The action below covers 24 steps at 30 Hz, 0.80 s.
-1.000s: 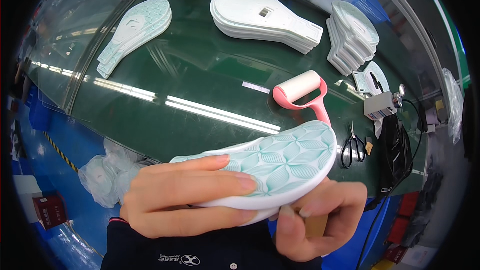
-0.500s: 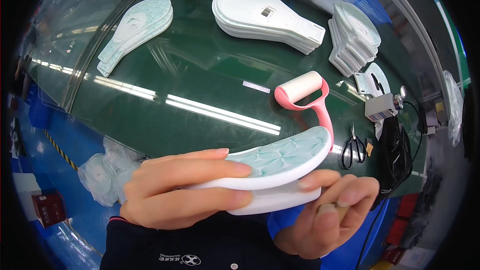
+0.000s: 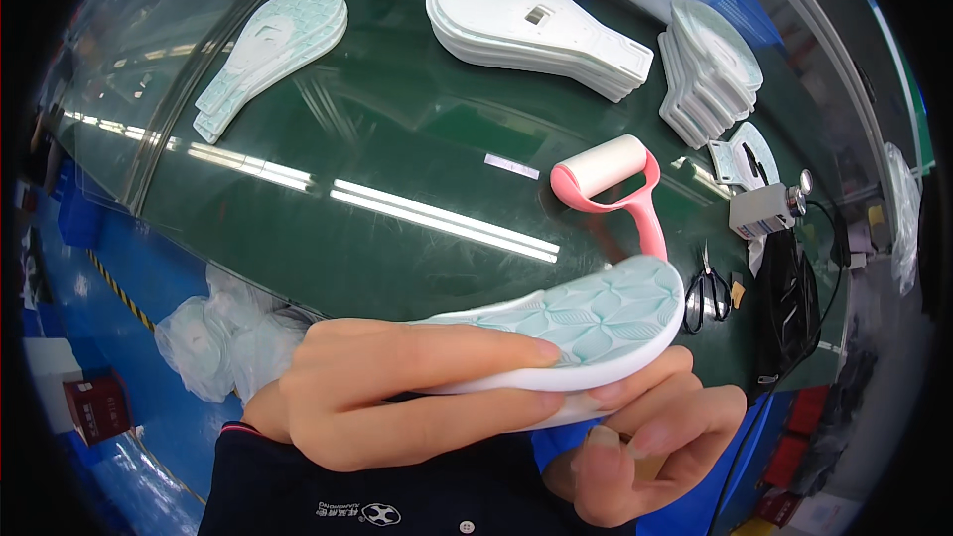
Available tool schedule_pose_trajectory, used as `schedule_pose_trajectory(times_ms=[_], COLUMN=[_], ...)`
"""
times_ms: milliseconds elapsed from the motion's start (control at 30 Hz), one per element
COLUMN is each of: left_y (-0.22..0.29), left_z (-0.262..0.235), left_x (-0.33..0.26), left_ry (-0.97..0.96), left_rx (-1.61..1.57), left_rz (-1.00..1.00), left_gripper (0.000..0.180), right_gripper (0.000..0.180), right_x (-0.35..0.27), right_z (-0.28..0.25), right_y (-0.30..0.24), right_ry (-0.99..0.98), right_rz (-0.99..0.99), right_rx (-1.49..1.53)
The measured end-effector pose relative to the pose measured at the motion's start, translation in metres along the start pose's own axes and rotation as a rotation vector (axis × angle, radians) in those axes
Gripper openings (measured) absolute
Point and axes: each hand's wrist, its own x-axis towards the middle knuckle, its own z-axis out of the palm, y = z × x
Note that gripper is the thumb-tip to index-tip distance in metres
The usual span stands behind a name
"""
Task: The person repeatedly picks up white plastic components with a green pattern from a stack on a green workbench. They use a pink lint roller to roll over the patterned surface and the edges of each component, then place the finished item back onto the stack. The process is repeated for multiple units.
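My left hand (image 3: 417,387) grips a white plastic panel (image 3: 615,313) in front of my body. The panel has a rounded end and a mint-green leaf pattern pressed into its upper face. Fingers of that hand lie along the patterned face and the near rim. Just under the panel's right end is my right hand (image 3: 655,437), its forefinger touching the lower edge. Its thumb and other fingers are curled into a pinch; whatever lies between them is hidden. A pink-handled lint roller (image 3: 606,169) lies on the table just beyond the panel.
Paddle-shaped panels are stacked at far left (image 3: 273,55), far middle (image 3: 536,30) and far right (image 3: 710,69). Black scissors (image 3: 708,293), a small metal can (image 3: 759,210) and a black pouch (image 3: 784,308) lie at right. Plastic-wrapped parts (image 3: 228,333) sit at the left, below the table edge.
The panel has shifted slightly right and tipped, so more of its patterned face shows. My left hand has moved right with it. The right forefinger now sits beneath the panel's edge.
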Motion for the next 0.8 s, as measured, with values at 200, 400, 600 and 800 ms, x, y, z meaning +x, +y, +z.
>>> schedule_pose_trajectory(times_ms=[200, 400, 600, 800], left_y=[0.008, 0.013, 0.009, 0.007], left_z=[0.000, -0.001, 0.000, 0.007], left_x=[0.003, 0.005, 0.004, 0.001], left_ry=[-0.020, -0.057, -0.073, 0.014], left_rx=[0.137, 0.080, 0.155, 0.077], left_rz=[0.038, -0.034, 0.036, -0.024], left_gripper=[0.023, 0.017, 0.018, 0.024], right_gripper=[0.027, 0.026, 0.025, 0.025], right_x=[0.003, 0.010, 0.006, 0.011], right_z=[-0.003, -0.002, -0.002, -0.003], right_y=[-0.003, -0.001, 0.002, 0.003], right_ry=[-0.135, -0.152, -0.144, -0.128], right_rz=[-0.022, -0.028, -0.077, -0.050], right_rx=[-0.175, -0.103, -0.168, -0.091])
